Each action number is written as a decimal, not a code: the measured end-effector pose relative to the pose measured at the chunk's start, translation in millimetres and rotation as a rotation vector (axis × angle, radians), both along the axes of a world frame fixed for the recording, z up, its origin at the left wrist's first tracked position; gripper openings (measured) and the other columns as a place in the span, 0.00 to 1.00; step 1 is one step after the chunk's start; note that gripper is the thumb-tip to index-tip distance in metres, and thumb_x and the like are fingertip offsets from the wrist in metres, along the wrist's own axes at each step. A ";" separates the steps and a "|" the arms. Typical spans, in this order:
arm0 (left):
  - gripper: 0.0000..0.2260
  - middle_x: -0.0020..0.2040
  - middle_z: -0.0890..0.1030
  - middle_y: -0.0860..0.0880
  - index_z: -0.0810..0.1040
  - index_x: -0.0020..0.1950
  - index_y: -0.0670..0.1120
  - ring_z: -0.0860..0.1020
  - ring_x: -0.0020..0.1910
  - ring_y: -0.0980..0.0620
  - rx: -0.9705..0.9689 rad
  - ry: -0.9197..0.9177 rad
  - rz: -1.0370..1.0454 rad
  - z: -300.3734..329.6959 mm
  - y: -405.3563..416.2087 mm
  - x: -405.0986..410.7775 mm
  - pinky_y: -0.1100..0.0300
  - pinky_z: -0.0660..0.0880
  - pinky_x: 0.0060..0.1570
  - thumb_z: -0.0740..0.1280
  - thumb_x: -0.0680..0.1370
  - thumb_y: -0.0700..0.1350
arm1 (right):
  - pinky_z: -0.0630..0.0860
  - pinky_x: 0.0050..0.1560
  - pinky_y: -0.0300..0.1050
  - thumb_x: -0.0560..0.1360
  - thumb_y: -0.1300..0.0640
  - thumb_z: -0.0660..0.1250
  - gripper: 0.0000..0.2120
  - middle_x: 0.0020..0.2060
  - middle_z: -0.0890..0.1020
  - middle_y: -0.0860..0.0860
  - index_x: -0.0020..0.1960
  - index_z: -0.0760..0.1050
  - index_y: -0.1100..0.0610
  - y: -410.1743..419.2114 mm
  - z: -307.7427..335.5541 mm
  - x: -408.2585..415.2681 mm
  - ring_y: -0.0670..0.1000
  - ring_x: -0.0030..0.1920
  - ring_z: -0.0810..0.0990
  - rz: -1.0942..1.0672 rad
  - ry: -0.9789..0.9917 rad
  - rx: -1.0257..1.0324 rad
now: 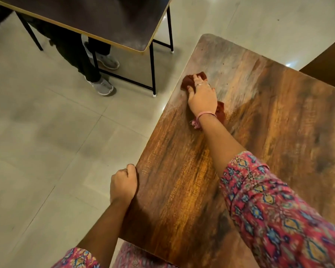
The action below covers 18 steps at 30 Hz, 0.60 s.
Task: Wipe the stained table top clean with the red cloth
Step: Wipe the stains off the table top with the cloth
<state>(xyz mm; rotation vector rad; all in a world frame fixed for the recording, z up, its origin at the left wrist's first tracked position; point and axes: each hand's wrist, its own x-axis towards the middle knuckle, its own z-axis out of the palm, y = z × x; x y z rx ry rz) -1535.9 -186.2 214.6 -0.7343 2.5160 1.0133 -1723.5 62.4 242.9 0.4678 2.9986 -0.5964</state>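
Right hand (pixel 201 95), centre of frame, fingers spread flat, presses crumpled red cloth (pixel 190 82) onto brown wood-grain table top (pixel 269 132) near its left edge. Left hand (pixel 124 184), lower left, fingers curled over that edge.

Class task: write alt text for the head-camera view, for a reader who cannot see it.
A person's right hand presses a red cloth onto a wood-grain table top near its far left edge. The left hand grips the table's near left edge. Beyond, a second person's legs stand behind a dark table on a tiled floor.
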 end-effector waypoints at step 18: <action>0.21 0.51 0.80 0.36 0.79 0.51 0.38 0.76 0.47 0.41 0.258 -0.176 -0.011 3.3 34.6 -72.7 0.53 0.70 0.48 0.51 0.81 0.49 | 0.64 0.71 0.52 0.80 0.50 0.57 0.22 0.70 0.71 0.47 0.73 0.64 0.49 -82.9 1.1 155.1 0.49 0.71 0.67 0.425 -0.017 0.114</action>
